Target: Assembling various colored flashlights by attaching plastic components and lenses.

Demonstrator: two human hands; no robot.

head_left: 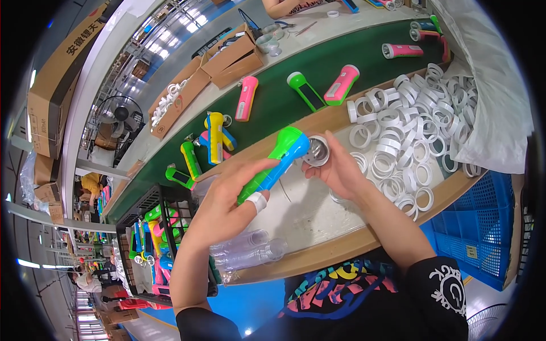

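Note:
My left hand (222,204) is wrapped round the body of a green and blue flashlight (289,145), which tilts up to the right. White tape circles one finger of that hand. In my right hand (344,173), thumb and fingers grip a silver reflector cup with a white rim (317,152). This cup is right beside the flashlight's head; whether they touch I cannot tell. To the right of my right hand spreads a heap of white plastic rings (392,136). Stacked clear plastic lenses (250,250) lie beneath my left forearm, near the bench's front edge.
Several coloured flashlights lie on the green conveyor belt (273,105), including a pink one (246,99). A black crate (149,196) with more flashlights stands at left, blue crates (472,233) at right. Beyond the belt are cardboard boxes (233,62) and another person's arm (282,8).

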